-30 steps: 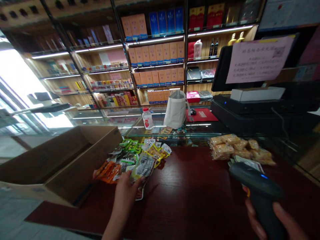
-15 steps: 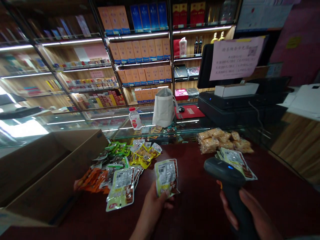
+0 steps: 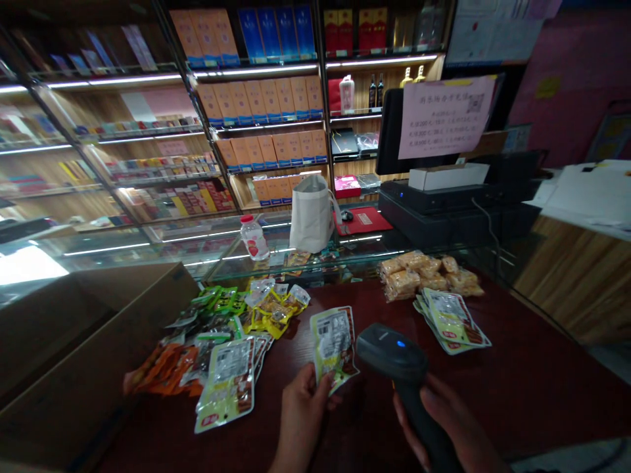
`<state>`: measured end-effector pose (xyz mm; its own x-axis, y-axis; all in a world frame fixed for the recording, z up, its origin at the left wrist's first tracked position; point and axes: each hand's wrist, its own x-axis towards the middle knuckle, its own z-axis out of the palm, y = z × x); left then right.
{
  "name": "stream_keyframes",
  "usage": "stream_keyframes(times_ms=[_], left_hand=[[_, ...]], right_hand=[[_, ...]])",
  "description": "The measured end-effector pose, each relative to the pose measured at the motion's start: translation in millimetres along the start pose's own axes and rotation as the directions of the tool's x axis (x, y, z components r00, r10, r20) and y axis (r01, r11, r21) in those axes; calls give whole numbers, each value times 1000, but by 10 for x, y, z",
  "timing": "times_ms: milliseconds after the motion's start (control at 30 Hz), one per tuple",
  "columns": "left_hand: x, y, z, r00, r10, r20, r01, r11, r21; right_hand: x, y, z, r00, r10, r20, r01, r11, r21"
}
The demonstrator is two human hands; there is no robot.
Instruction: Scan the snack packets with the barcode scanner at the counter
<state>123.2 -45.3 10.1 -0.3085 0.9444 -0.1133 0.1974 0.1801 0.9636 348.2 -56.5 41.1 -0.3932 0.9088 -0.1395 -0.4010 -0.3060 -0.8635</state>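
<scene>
My left hand [image 3: 302, 412] pinches a yellow-green snack packet [image 3: 334, 343] by its lower edge and holds it upright, its printed label side toward me. My right hand [image 3: 446, 428] is wrapped round the grip of a dark barcode scanner [image 3: 393, 351] with a small blue light on top. The scanner head sits just right of the packet, almost touching it. Both are above the dark red counter [image 3: 517, 387].
A spread of snack packets [image 3: 224, 335] lies left of my hands, beside an open cardboard box [image 3: 93, 341]. A small stack of packets [image 3: 451, 318] and wrapped biscuits [image 3: 424, 272] lie at the right. Behind stand a glass counter, white bag [image 3: 310, 213], bottle [image 3: 251, 238], register [image 3: 444, 203] and stocked shelves.
My left hand lifted one packet off the pile and carried it right, toward the scanner. My right hand brought the scanner left and closer to the packet. The view shifted right.
</scene>
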Motion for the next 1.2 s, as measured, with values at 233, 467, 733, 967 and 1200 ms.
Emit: stream_keyframes(times_ms=[233, 467, 733, 967, 1200], left_hand=[[-35, 61, 35, 996, 88, -29, -84, 988, 129], [-59, 18, 67, 993, 104, -49, -95, 983, 157], [31, -67, 450, 953, -129, 275, 174, 974, -144], [384, -55, 1078, 817, -199, 541, 389, 883, -261], [786, 126, 1674, 710, -273, 649, 428, 900, -89]], right_hand=[[-61, -61, 130, 998, 27, -54, -28, 1000, -3], [-107, -9, 93, 997, 5, -73, -5, 1000, 9], [-140, -69, -203, 991, -30, -130, 40, 996, 80], [-301, -321, -613, 904, -140, -404, 215, 966, 145], [-500, -312, -836, 912, -134, -389, 219, 958, 184]])
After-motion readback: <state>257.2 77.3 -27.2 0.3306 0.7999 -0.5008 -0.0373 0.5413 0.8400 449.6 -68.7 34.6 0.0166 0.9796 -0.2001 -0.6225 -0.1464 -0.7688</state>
